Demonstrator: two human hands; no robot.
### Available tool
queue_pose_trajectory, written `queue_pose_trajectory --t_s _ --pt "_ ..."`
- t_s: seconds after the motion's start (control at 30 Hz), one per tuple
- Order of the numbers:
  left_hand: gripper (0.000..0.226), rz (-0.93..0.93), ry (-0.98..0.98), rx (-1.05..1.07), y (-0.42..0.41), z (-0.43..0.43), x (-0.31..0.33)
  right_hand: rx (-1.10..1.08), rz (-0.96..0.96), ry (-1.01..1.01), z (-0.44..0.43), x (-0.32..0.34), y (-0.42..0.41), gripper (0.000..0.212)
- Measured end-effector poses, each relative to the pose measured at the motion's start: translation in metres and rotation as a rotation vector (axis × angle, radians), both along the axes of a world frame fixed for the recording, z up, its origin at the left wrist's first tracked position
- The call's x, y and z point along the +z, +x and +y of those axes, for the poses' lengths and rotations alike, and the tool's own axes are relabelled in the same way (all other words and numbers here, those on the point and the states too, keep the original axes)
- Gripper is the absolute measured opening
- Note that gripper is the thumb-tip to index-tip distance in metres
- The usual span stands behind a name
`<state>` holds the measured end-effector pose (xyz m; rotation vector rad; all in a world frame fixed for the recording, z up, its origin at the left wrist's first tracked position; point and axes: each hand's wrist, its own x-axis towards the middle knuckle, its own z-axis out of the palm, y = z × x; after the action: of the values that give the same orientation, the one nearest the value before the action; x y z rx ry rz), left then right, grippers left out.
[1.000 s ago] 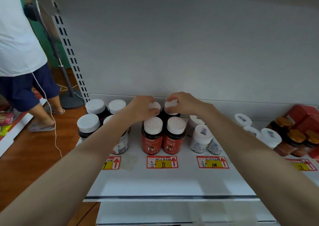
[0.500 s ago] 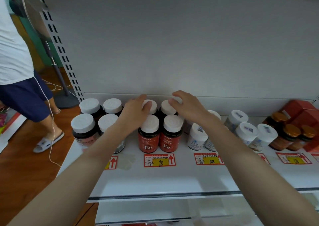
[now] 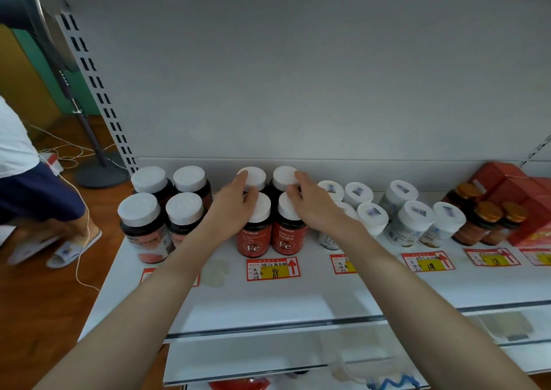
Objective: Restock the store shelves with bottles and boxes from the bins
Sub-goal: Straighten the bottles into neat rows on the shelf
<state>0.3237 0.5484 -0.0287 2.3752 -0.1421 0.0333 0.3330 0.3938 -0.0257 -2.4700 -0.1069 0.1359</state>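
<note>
Left grip [image 3: 235,208] and right grip [image 3: 314,205], both released, rest lightly on the caps [image 3: 257,174] of four bottles [image 3: 253,240] on the shelf [image 3: 298,297].

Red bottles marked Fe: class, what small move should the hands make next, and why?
Probably draw both hands back. The left hand and right hand only rest on the caps of four red bottles, already squared above their price tag.

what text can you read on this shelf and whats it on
"Fe": white on the front labels of the left red bottle and right red bottle
"PIETRICK": top of both those labels
"98": handwritten on the yellow price tag below them
Too blurred: the other price tags, the cap stickers, small label print
</note>
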Motion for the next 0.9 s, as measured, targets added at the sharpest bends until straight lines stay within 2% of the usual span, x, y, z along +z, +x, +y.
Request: queue_pose_trajectory --t_s 0.5,0.63,0.7,0.8,0.9 --pt "0.044 -0.001 0.066 -0.004 0.005 -0.001 -0.007 0.014 0.002 -0.045 -0.002 0.005 -0.001 0.048" --pt "0.041 0.005 0.070 0.044 0.002 -0.003 0.001 0.010 -0.063 -0.048 -0.017 0.021 0.005 0.043" --pt "0.040 -0.063 0.068 0.085 0.004 -0.004 0.006 -0.005 -0.130 -0.028 -0.033 0.033 0.009 0.040" --pt "0.037 -0.274 0.023 0.115 -0.001 -0.019 0.017 -0.028 -0.220 -0.012 -0.069 0.048 0.014 0.036" --pt "0.032 -0.533 0.047 -0.014 -0.015 -0.052 0.025 0.009 -0.256 -0.118 -0.105 0.055 0.014 0.029"
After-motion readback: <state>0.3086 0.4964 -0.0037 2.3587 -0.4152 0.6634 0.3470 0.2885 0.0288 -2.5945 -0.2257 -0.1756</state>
